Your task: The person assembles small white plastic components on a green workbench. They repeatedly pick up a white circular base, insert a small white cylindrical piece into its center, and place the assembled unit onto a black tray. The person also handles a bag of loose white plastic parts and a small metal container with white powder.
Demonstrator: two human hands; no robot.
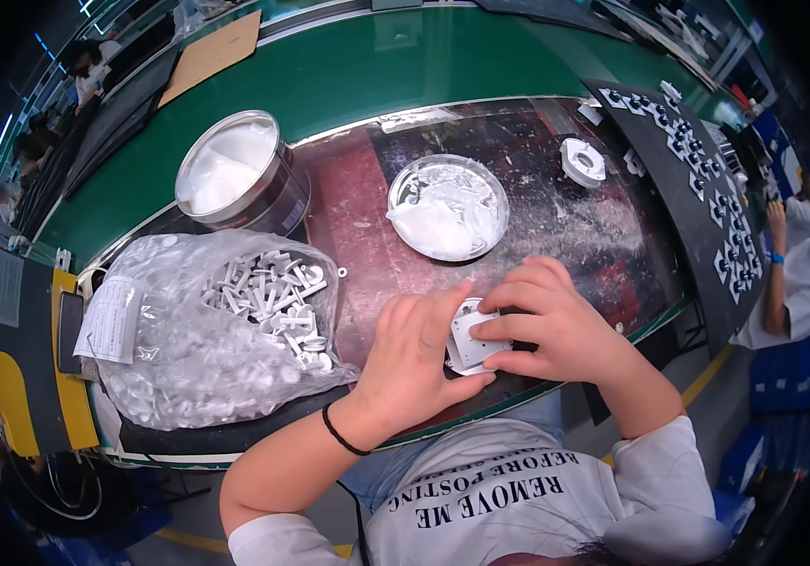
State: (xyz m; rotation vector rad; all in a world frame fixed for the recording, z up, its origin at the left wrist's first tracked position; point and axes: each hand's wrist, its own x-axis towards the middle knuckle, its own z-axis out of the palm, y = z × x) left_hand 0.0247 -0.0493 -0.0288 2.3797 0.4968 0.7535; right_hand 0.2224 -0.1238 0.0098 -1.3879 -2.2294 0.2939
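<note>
Close to the front edge of the worktop, a small white plastic part (466,347) with a squarish, holed face is between my two hands. My left hand (413,351) grips it from the left, thumb along its lower edge and fingers along the far side. From the right, my right hand (554,325) has its fingertips closed on the same part. Beyond them lies a round metal lid (497,224) holding a lump of white grease (447,215). A similar white round part (583,162) with an opening sits at the far right.
On the left, a clear plastic bag (174,377) bulges with several small white plastic pieces (278,292). Behind it stands a metal tin (297,193) with white contents. A black board (650,141) with rows of small assemblies (697,156) runs along the right. Another person (796,274) sits beyond it.
</note>
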